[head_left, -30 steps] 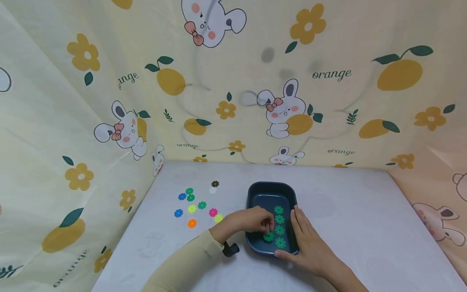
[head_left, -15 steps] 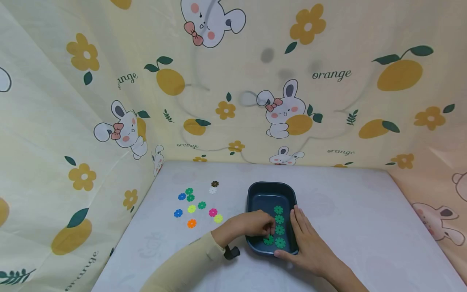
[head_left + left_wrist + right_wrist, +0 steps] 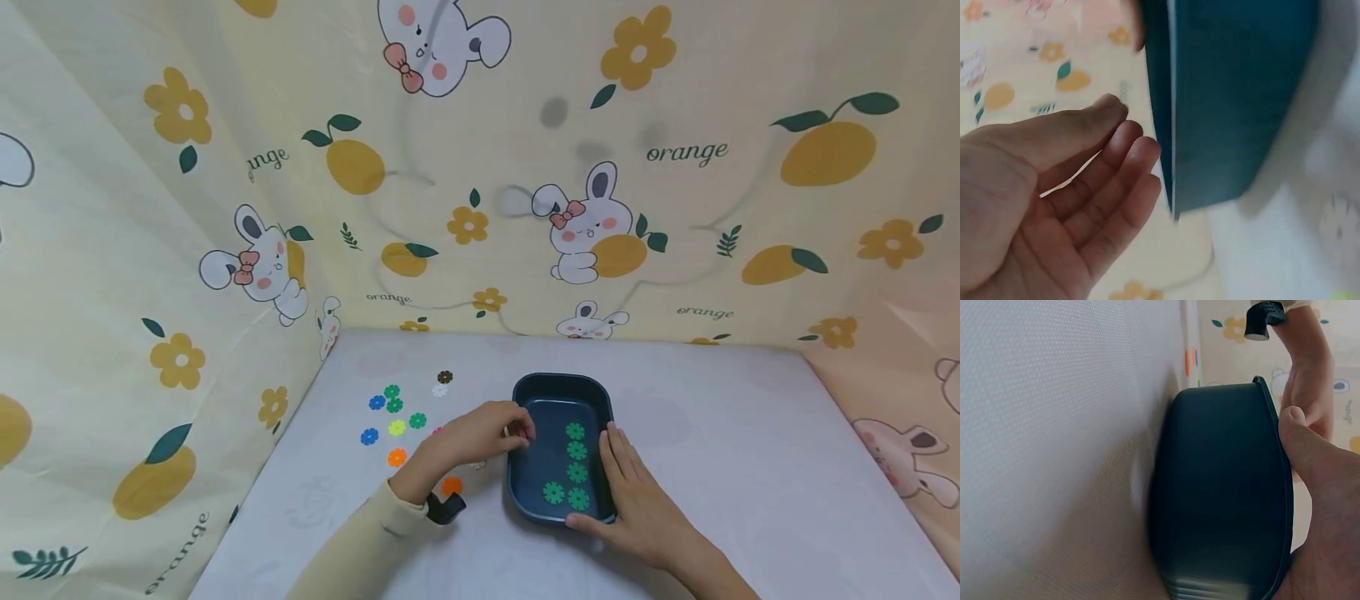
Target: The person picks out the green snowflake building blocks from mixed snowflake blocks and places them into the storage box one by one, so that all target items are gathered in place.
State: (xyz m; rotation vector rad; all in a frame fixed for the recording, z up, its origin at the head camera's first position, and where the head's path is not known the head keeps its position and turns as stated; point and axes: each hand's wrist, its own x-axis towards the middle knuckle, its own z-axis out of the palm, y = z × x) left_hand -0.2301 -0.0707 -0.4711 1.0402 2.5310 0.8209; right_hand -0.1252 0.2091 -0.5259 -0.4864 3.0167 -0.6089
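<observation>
In the head view a dark blue tray (image 3: pixel 551 412) sits on the table with several green notched plastic discs (image 3: pixel 576 472) on its floor, most in a column along the right side. One more green disc (image 3: pixel 553 492) lies left of the column's near end. My left hand (image 3: pixel 487 429) is over the tray's left rim, fingers loosely curled; the left wrist view shows nothing between its thumb and fingertips. My right hand (image 3: pixel 641 508) rests straight fingers along the right rim, its thumb at the near edge. From the right wrist, the tray's outer wall (image 3: pixel 1222 475) shows beside that thumb.
Left of the tray several loose discs are scattered on the table: brown (image 3: pixel 445 377), white (image 3: pixel 440 390), green (image 3: pixel 417 420), blue (image 3: pixel 369 436), yellow (image 3: pixel 397 427) and orange (image 3: pixel 452 486). My left hand partly covers a pink one. A patterned cloth (image 3: pixel 465 275) hangs behind the table.
My left hand has let go of the green disc in the tray's near left part and moved up and left to the left rim. The right hand and tray stay in place.
</observation>
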